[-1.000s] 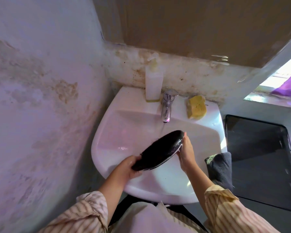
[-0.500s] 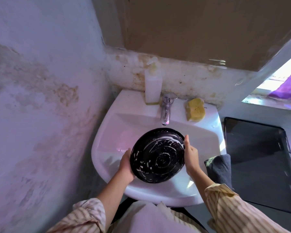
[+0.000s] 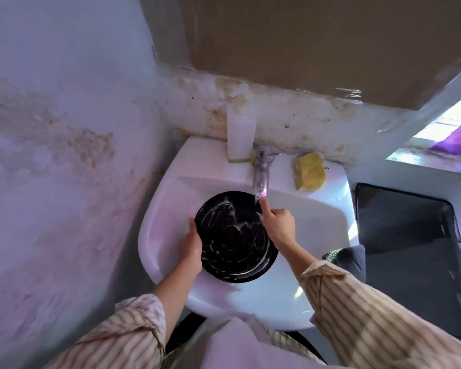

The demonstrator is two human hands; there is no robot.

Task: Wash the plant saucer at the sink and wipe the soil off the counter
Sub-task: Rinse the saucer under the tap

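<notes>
A stained, peeling wall (image 3: 51,155) crowds the white sink (image 3: 171,171) on the left, leaving that side tight. The left hand (image 3: 190,246) holds the left rim of the black saucer (image 3: 234,238), thumb over the edge; the fingers behind are hidden, so the grip looks clamped on the rim, though I cannot see it fully. The saucer is round and glossy, with ringed ridges and streaks of white suds, and it sits over the middle of the basin, face up and tipped slightly. At its upper right the right hand (image 3: 278,227) rests on the rim with fingers curled and 1 finger stretched up to the water running from the chrome tap (image 3: 261,174); it seems to press the rim rather than pinch it.

Behind, on the sink ledge, stands a white soap bottle (image 3: 240,134) left of the tap, and a porous yellow sponge (image 3: 310,173) right of it. A dark grey cloth (image 3: 347,258) hangs at the sink's right edge, touching the flat black worktop (image 3: 410,235), where the room is open.
</notes>
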